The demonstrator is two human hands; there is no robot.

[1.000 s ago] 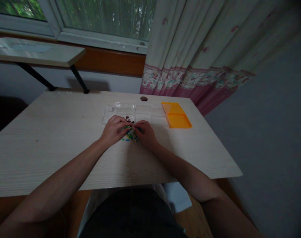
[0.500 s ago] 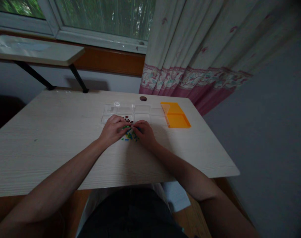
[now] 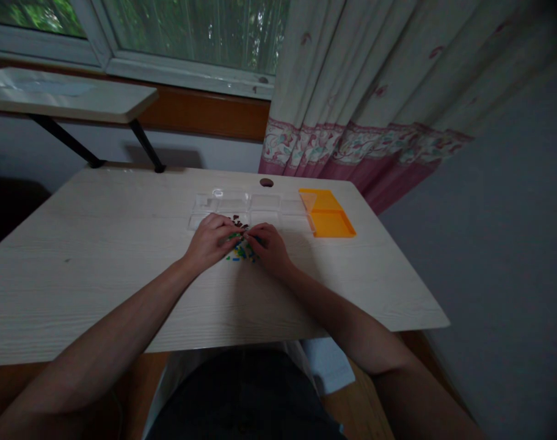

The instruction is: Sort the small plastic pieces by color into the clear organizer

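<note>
Small loose toy bricks (image 3: 237, 252) in blue, green, yellow and brown lie in a pile on the table, partly covered by my hands. Over the left side of the pile, my left hand (image 3: 209, 239) is closed, thumb and fingers pinched together. From the right, my right hand (image 3: 270, 245) meets it, also in a pinch, with the fingertips of both hands almost touching. Whatever is between the fingertips is too small to make out. Just beyond the hands lies a clear plastic tray (image 3: 265, 211) with several compartments.
An orange two-part tray (image 3: 332, 223) overlaps the clear tray's right end. A round hole (image 3: 266, 183) sits near the pale wooden table's (image 3: 123, 244) back edge. A raised shelf (image 3: 77, 95) on black legs stands at the back left. Curtains (image 3: 342, 91) hang behind the table.
Both hands keep the same pinched pose over the pile, with hardly any movement. The whole view has shifted very slightly.
</note>
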